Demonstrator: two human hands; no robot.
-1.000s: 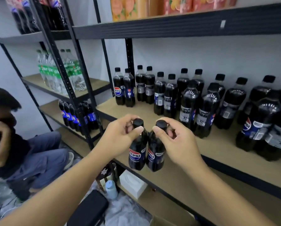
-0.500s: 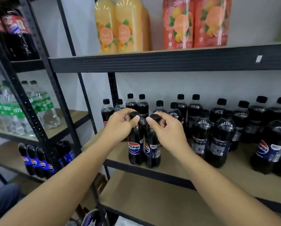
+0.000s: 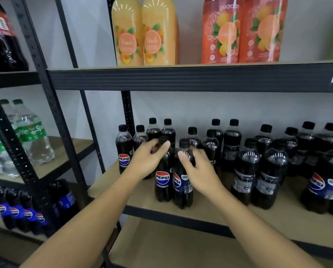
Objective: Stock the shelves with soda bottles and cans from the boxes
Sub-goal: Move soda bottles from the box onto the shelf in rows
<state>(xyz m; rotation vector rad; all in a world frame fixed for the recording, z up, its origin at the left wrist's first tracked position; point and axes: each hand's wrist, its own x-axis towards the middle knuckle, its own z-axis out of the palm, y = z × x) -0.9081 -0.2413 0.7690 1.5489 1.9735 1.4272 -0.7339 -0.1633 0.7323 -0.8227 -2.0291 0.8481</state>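
Two small black-capped Pepsi bottles stand upright side by side near the front of the middle shelf (image 3: 142,203). My left hand (image 3: 149,158) grips the neck of the left Pepsi bottle (image 3: 162,182), thumb by its cap. My right hand (image 3: 198,169) curls round the shoulder of the right Pepsi bottle (image 3: 183,188), below its cap. Behind and to the right, several more Pepsi bottles (image 3: 245,171) stand in rows on the same shelf.
Tall yellow juice bottles (image 3: 144,33) and orange-red juice bottles (image 3: 241,29) fill the upper shelf. On the left rack stand Sprite bottles (image 3: 32,138), blue-label Pepsi bottles (image 3: 24,211) below them and a big cola bottle (image 3: 1,39) above. A black upright post (image 3: 51,113) divides the racks.
Both hands have carried the two bottles up and forward from in front of the rack and set them down on the shelf. My right hand has slipped from the cap to the shoulder.
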